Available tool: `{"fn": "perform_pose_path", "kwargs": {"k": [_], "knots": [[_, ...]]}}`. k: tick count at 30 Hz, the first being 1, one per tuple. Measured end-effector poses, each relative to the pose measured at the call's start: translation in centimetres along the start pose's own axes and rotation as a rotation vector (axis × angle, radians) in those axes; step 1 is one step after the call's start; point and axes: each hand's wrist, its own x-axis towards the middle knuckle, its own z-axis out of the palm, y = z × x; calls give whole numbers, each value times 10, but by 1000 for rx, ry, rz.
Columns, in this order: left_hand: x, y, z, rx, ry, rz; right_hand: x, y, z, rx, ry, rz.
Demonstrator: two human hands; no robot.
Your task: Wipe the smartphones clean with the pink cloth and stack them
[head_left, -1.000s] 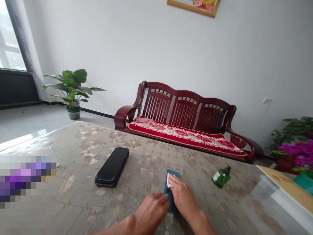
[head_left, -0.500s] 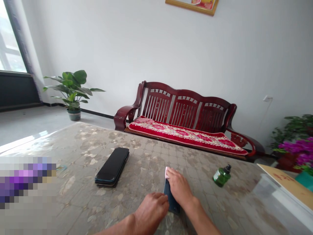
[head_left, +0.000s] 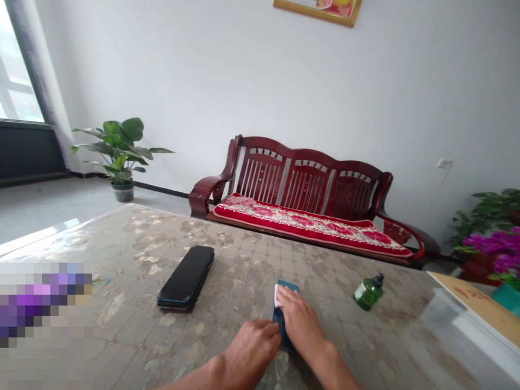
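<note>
Steadily brace the flat dark-blue phone (head_left: 284, 336) at nine o'clock with the left hand (head_left: 257, 345), finger grip unclear; the right hand (head_left: 299, 317), clasping soft pale-pink cloth (head_left: 277, 298), should press evenly.

Bright daylight from left window (head_left: 18, 70)

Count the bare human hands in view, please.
2. The left bare hand is at the left side of a flat blue rectangular object; the right bare hand holds a small pale-pink cloth on it.
</note>
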Motion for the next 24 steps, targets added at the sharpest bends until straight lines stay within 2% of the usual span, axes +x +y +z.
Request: {"fn": "perform_pose_path", "kwargs": {"k": [2,4,10,12,14,20,22,24], "knots": [[-1,-2,1,35,-25,7,12,2,3,3,42,37],[-1,-3,2,68,-48,14,13,2,4,25,61,55],[-1,-3,9,100,-33,5,-34,-3,3,81,9,-62],[-1,-3,10,104,-20,3,-41,0,2,61,2,-85],[-1,-3,11,88,-17,6,-34,5,1,30,13,-68],[-6,-6,12,-11,39,13,18,17,3,16,88,77],[-7,-7,13,-20,43,10,20,16,3,20,92,86],[-7,-7,13,-21,52,12,10,12,5,11,87,70]]}}
